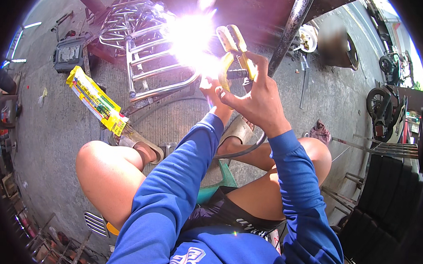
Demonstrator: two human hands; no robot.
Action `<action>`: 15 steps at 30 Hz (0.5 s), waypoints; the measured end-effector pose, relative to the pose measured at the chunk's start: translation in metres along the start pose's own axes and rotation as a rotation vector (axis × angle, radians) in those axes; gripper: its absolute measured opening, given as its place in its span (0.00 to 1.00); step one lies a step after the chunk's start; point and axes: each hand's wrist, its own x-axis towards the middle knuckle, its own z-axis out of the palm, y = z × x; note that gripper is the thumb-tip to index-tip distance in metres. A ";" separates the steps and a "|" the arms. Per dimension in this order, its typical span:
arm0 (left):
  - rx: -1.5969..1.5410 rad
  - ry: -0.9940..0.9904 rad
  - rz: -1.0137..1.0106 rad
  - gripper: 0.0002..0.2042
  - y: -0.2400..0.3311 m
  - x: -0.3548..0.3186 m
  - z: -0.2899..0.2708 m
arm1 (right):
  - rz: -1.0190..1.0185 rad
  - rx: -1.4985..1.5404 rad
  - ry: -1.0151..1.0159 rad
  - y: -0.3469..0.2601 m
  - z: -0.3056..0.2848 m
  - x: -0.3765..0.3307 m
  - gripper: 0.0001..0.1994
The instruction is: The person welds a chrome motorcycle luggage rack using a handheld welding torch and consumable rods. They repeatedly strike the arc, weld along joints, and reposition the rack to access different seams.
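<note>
Now | yellow clamp-style welding electrode holder [236, 51] at top centre, beside white arc glare on shiny tubular metal rack [144, 60] | right hand [257, 98] fingers wrapped tight round its handles | left hand [212, 92] just under, w/ fingers lost in glare, can't tell | yellow electrode box [97, 101] on concrete floor [58, 131], well left | black cable [241, 151] btwn knees
</note>
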 end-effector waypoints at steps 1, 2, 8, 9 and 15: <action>-0.029 -0.046 -0.027 0.30 0.003 -0.002 0.003 | -0.035 -0.016 0.018 0.001 0.001 0.000 0.47; -0.059 -0.093 -0.054 0.30 0.006 -0.004 0.006 | -0.045 -0.026 0.023 0.002 0.001 0.000 0.47; 0.566 0.190 0.237 0.23 0.010 -0.018 0.027 | -0.009 -0.090 0.010 0.002 0.001 0.000 0.48; 0.620 0.256 0.264 0.19 0.012 -0.018 0.029 | 0.044 -0.081 -0.025 0.001 -0.001 0.000 0.47; 0.235 0.342 0.250 0.18 0.019 -0.014 0.037 | 0.018 -0.070 0.075 -0.006 -0.001 0.001 0.48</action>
